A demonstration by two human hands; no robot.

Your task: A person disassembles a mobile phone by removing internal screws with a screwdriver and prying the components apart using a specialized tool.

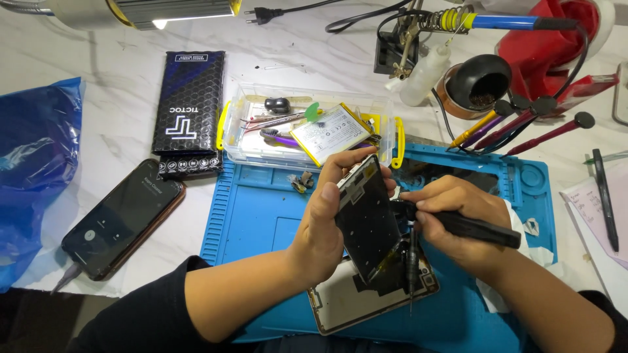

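Between both hands (392, 219), tilted phone panel (367, 219)

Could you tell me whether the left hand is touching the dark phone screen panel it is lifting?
Touching. The head view shows the left hand wrapped around the edge of the screen panel, thumb on its face.

White marble table (118, 124), blue mat (261, 209), phone (124, 219)
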